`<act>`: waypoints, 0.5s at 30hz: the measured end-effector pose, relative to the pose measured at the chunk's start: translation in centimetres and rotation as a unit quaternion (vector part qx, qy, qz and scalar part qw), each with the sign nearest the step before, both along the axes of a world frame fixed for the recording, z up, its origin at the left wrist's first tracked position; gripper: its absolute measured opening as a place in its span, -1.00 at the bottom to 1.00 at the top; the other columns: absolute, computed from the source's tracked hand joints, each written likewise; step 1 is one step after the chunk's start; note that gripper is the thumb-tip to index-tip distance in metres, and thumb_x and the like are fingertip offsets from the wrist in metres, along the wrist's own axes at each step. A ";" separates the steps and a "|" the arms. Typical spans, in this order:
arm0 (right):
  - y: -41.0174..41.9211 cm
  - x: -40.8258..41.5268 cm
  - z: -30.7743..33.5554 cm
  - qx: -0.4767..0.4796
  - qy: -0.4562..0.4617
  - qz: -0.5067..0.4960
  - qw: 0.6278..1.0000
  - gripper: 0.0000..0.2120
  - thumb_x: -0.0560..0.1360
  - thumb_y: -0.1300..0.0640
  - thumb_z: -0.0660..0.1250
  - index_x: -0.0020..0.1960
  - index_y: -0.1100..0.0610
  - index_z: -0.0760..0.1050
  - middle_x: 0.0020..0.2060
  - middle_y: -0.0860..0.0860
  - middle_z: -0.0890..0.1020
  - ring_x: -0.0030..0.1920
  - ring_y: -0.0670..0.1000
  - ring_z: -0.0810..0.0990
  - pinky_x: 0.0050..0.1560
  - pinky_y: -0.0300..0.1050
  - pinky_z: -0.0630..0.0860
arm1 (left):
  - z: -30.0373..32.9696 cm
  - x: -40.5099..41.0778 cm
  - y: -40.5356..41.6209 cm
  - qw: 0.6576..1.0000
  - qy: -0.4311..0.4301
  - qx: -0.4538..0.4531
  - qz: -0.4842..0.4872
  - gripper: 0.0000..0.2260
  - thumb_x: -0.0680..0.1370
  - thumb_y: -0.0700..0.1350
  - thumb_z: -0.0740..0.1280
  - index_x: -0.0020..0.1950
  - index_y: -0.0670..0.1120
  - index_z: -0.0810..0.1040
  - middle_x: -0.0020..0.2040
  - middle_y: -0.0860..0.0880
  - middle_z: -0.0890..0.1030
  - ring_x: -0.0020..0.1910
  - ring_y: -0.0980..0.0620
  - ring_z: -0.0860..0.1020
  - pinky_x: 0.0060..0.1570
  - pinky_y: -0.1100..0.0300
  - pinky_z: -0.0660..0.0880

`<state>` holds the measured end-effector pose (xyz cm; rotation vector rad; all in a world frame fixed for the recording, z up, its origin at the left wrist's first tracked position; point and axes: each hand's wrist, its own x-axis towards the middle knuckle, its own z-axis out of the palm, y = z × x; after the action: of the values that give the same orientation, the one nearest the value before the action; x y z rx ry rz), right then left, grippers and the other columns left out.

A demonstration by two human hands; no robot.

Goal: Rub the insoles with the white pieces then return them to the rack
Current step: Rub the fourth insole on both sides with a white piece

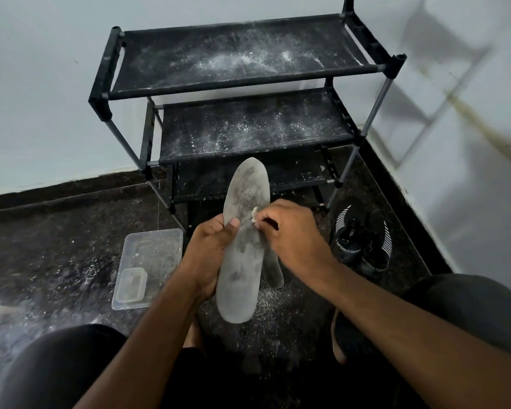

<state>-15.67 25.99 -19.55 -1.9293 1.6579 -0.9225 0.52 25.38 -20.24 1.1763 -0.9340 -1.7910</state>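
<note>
While gripping a long grey insole (242, 246) upright in the left hand (210, 249), thumb across its mottled, powder-dulled face, pinching a small white piece (254, 214) against that face with the right hand (289, 231). Behind, black fabric-shelved rack (242, 54), dusted white; beside, clear plastic tub (151, 261) on speckled stone floor (56, 246).

A long grey insole (242, 246) with dark smudges stands up on end in the left hand (210, 255). A small white piece (254, 215) sits on it, pinched in the right hand (289, 231). Another grey insole (273, 271) lies on the floor under the right hand. The black rack (242, 84), dusted white, stands beyond both hands.
</note>
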 end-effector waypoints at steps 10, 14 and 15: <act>0.1 -0.2 0.2 -0.002 0.073 0.050 0.996 -0.88 0.57 0.20 0.32 -0.02 0.19 0.63 -0.07 -0.01 0.57 -0.03 -0.08 0.48 0.02 -0.26 0.46 | -0.2 -0.2 0.2 1.000 0.009 -0.009 -0.019 -0.78 0.65 -0.15 0.27 0.09 -0.23 0.66 -0.01 -0.30 0.67 -0.09 -0.18 0.65 -0.08 0.01 0.65; -0.5 -0.5 0.1 -0.010 0.074 0.021 0.997 -0.91 0.54 0.23 0.36 -0.01 0.18 0.64 -0.07 0.01 0.58 -0.03 -0.10 0.43 -0.01 -0.38 0.34 | -0.2 -0.1 0.3 1.000 0.008 -0.013 -0.018 -0.79 0.63 -0.13 0.28 0.07 -0.19 0.68 -0.02 -0.26 0.68 -0.11 -0.13 0.66 -0.10 0.04 0.65; -0.9 -0.9 0.2 -0.016 0.059 -0.010 0.998 -0.92 0.53 0.23 0.37 -0.02 0.17 0.64 -0.09 0.01 0.58 -0.05 -0.12 0.42 -0.05 -0.42 0.31 | -0.2 -0.1 0.2 1.000 0.009 -0.010 -0.014 -0.78 0.66 -0.16 0.25 0.12 -0.22 0.66 0.02 -0.28 0.68 -0.08 -0.14 0.67 -0.07 0.03 0.66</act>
<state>-16.62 25.13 -19.32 -2.0273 1.7414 -0.8625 0.44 25.54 -20.43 1.1374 -0.9613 -1.8078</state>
